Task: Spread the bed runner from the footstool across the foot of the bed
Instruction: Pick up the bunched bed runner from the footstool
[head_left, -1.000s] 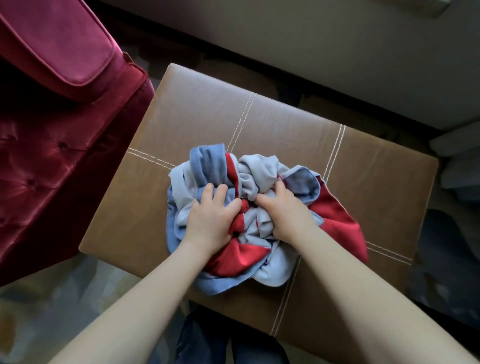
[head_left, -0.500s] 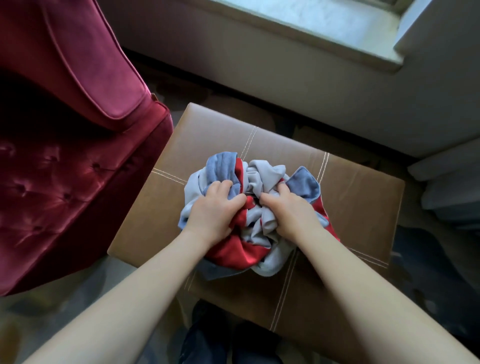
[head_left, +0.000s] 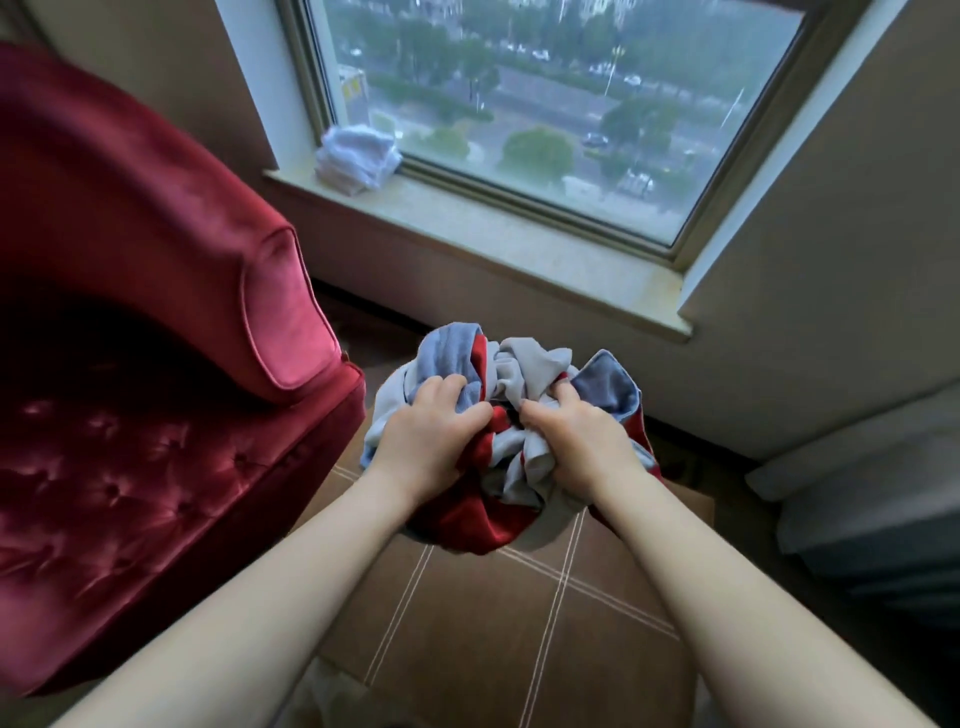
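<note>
bed runner (head_left: 524, 364): crumpled ball above far part of footstool (head_left: 493, 623), below window | left hand (head_left: 426, 436): fingers curled into bundle's left side | right hand (head_left: 576, 441): clenched on its right side; equally near | long axis: unreadable while bunched, ends hidden | bed: out of view, probably needs a turn

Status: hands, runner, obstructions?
Left hand and right hand both grip the bunched bed runner, held over the footstool. Red armchair close on the left.
</note>
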